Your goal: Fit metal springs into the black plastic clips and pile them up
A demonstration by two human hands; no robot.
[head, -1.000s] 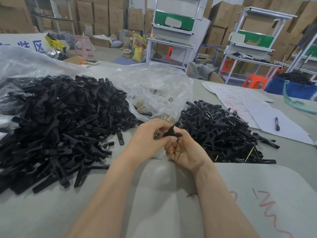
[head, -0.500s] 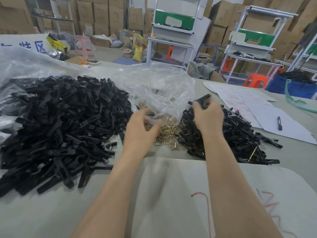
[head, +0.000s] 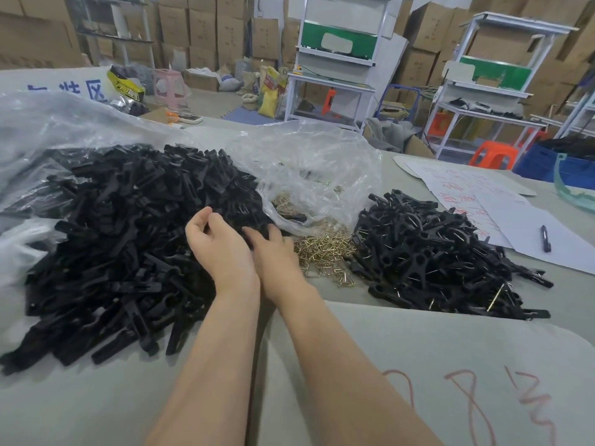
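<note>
Loose black clips point(head: 122, 246) lie heaped left on the worktop point(head: 418, 349), pointing every way, with brass springs point(head: 325, 249) beside them. Both hands reach forward onto the heap: left hand point(head: 222, 252) loosely curled and empty, right hand point(head: 277, 255) with straight fingers.

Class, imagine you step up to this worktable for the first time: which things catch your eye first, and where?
A sprawling heap of loose black clips fills the left of the table; a smaller pile of sprung clips lies on the right. Between them glint brass-coloured springs at the mouth of a clear plastic bag. The left hand and right hand reach side by side at the big heap's right edge.
</note>
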